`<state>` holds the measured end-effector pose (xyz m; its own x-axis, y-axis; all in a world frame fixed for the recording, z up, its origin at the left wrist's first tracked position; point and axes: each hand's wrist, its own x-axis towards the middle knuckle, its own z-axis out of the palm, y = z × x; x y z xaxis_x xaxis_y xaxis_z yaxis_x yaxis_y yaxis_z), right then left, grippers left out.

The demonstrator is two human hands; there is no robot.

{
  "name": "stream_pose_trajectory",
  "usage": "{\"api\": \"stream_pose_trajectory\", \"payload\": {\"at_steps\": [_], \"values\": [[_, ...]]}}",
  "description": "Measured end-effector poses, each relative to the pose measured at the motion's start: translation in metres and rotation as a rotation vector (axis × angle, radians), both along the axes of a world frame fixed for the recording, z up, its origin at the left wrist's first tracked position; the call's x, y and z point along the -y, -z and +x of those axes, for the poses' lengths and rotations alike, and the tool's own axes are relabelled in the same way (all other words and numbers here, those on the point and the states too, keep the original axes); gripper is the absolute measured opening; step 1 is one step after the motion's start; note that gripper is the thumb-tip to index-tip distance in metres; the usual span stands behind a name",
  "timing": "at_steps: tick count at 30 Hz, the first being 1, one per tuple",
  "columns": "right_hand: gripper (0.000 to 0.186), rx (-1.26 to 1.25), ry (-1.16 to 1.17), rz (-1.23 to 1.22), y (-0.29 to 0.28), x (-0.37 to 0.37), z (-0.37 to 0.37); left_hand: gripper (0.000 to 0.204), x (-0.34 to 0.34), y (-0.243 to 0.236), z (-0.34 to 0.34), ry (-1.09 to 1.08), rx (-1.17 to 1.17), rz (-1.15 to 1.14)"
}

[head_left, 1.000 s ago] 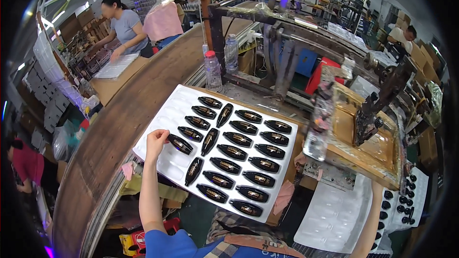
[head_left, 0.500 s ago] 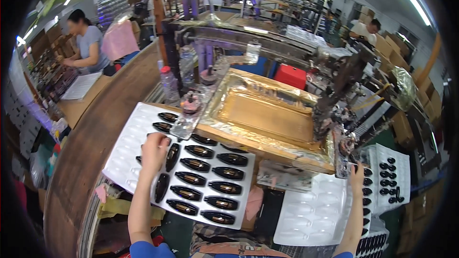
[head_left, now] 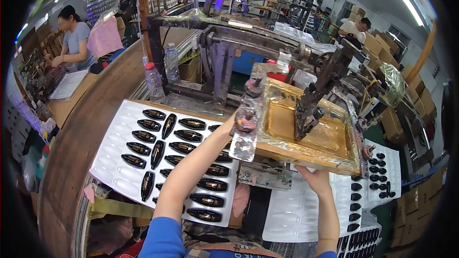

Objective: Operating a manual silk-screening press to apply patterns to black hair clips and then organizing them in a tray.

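My left forearm (head_left: 196, 162) stretches across a white molded tray (head_left: 107, 153) of black oval pieces with gold printing (head_left: 134, 161); the hand disappears behind the left side of a wooden printing frame (head_left: 282, 122), its fingers hidden. My right hand (head_left: 313, 176) reaches beneath the frame's front edge, fingers stretched out and tips partly hidden, so any contact there cannot be seen. A metal clamp with stained knobs (head_left: 246, 124) sits on the frame's left. Below the frame is a stained metal fixture (head_left: 263, 179); right of it lies a white tray (head_left: 287, 215) with empty hollows.
Bottles (head_left: 155, 86) stand behind the left tray, beside the machine's dark post. A curved wooden belt (head_left: 79, 138) runs along the left. More trays of small black parts (head_left: 387, 172) and cartons (head_left: 418, 200) are at right. Two co-workers (head_left: 79, 43) (head_left: 354, 31) work farther back.
My left hand left a black piece at the tray's left and moved right, behind the frame. My right hand moved leftward under it. The frame now sits farther right than half a second ago.
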<state>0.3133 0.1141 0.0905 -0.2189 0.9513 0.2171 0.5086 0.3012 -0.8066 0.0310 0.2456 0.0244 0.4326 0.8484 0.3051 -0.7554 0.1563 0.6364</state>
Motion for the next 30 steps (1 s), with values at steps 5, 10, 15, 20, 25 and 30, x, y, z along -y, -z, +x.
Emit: {"api": "stream_pose_trajectory", "payload": {"at_steps": [5, 10, 15, 20, 25, 30], "values": [[0.042, 0.214, -0.058, -0.079, -0.012, -0.003, -0.05, 0.016, 0.096, -0.072, -0.043, -0.746, -0.681, 0.105], [0.048, 0.249, -0.084, -0.044, 0.0, 0.002, -0.026, 0.015, 0.186, -0.025, -0.147, -1.204, -0.818, -0.059], [0.041, 0.018, 0.273, 0.29, 0.056, 0.015, 0.074, 0.014, 0.267, 0.03, -0.242, -1.536, -0.868, -0.285], [0.047, 0.087, 0.317, 0.159, 0.041, 0.051, 0.107, 0.014, 0.298, 0.071, -0.271, -1.576, -0.977, -0.454], [0.047, 0.553, 0.561, 0.216, 0.045, 0.1, 0.18, 0.017, 0.288, 0.093, -0.272, -1.489, -1.23, -0.556], [0.069, 0.907, 0.995, -0.355, 0.111, 0.164, 0.306, 0.018, 0.3, 0.115, -0.307, -1.5, -1.626, -0.44]]}}
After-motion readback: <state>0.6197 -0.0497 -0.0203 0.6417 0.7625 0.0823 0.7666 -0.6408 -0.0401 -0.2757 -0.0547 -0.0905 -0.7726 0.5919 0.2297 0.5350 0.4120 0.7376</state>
